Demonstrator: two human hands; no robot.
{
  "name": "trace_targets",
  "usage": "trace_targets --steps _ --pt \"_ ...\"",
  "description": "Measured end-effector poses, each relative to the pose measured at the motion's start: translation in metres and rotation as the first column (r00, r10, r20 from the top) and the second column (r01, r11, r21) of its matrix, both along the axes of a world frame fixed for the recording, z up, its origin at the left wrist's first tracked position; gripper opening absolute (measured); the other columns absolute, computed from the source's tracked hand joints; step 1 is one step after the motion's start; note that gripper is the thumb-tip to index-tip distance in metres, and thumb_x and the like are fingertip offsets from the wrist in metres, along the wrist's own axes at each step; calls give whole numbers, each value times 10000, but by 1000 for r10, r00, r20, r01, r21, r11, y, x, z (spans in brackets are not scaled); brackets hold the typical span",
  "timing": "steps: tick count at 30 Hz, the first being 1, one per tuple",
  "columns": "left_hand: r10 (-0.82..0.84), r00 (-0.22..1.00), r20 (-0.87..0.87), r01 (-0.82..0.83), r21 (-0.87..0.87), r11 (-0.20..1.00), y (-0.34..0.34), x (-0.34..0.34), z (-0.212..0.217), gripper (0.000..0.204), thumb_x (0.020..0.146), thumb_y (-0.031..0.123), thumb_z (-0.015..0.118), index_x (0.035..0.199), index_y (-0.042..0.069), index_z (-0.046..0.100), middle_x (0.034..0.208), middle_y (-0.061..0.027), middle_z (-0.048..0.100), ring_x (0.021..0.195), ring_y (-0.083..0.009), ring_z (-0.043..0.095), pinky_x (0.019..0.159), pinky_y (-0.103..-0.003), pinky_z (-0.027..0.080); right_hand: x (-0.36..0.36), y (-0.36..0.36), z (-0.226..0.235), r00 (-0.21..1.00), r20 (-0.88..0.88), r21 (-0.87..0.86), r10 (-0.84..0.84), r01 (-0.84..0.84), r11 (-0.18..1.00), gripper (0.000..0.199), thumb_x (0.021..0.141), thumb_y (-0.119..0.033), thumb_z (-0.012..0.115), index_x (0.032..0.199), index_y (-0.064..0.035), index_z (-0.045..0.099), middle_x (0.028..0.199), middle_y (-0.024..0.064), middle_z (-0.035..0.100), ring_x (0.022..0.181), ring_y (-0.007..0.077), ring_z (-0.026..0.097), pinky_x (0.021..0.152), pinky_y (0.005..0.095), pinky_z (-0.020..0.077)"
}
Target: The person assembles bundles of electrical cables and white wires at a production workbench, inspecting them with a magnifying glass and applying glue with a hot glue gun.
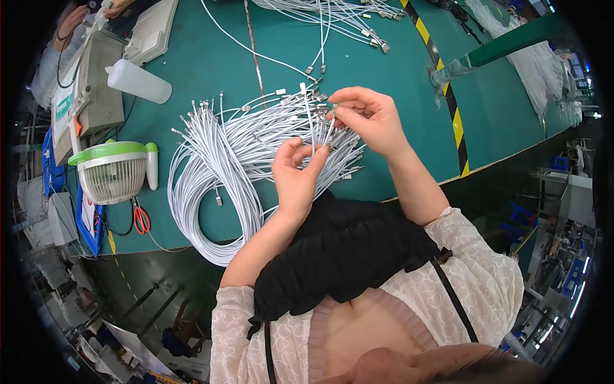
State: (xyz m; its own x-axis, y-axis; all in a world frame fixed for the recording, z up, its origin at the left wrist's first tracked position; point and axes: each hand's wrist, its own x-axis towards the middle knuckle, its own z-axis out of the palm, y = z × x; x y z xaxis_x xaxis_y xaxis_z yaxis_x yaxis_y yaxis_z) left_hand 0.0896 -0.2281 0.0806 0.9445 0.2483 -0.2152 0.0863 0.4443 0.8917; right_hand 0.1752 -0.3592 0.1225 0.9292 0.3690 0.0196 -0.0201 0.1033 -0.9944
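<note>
White cables (246, 150) with small metal connectors lie in a thick looped bundle on the green table. Over the bundle's right end, my left hand (296, 173) pinches one white cable between thumb and fingers. Just beyond it, my right hand (371, 121) has thumb and forefinger closed at the connector end of that cable (330, 136). Fingertips partly cover the connector. Under and around both hands, many connector ends (304, 96) spread out in a loose heap.
More white cables (332, 19) lie at the table's far side. To the left are a green-and-white fan (112, 173), red-handled scissors (141, 219), a white bottle (139, 81) and a beige machine (96, 83). Yellow-black tape (455, 121) crosses the table's right. Another person's hand (69, 22) shows at the upper left.
</note>
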Motion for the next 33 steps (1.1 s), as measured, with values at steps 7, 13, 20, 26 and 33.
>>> trace_targets --steps 7,13,20,26,33 --pt "-55 998 41 55 -5 998 -1 -6 2 271 809 10 565 1014 -4 389 847 -125 613 821 -137 590 707 -216 432 2 -2 0 998 -6 -16 63 -63 998 264 787 1 549 1049 19 522 797 79 623 697 101 596 642 215 488" --pt "-153 983 97 148 64 987 -1 -10 2 235 860 58 504 1039 3 362 841 -124 615 814 -126 581 735 -213 420 5 -4 3 981 15 -148 193 -188 971 354 772 -8 566 1114 -3 473 767 73 623 682 87 584 637 209 464" --pt "-166 978 125 156 86 984 -2 -11 -7 196 889 96 459 1035 0 370 829 -99 613 763 -91 545 719 -215 410 5 -7 2 987 -23 -118 161 -162 980 325 775 -5 560 1090 0 479 765 81 624 666 85 578 621 207 462" --pt "-211 969 129 197 116 974 -4 -12 -7 176 892 99 452 1018 -3 383 821 -94 610 754 -81 535 706 -211 404 11 -6 0 999 -33 96 11 -8 995 273 796 -14 547 1063 11 498 769 104 631 656 99 584 607 220 477" --pt "-212 973 87 201 118 972 -4 -11 -4 248 868 83 490 1067 -18 382 865 -115 615 789 -100 552 711 -216 411 14 -13 8 997 -26 64 71 -69 996 200 819 -31 527 1011 24 542 752 114 632 685 109 590 627 231 483"
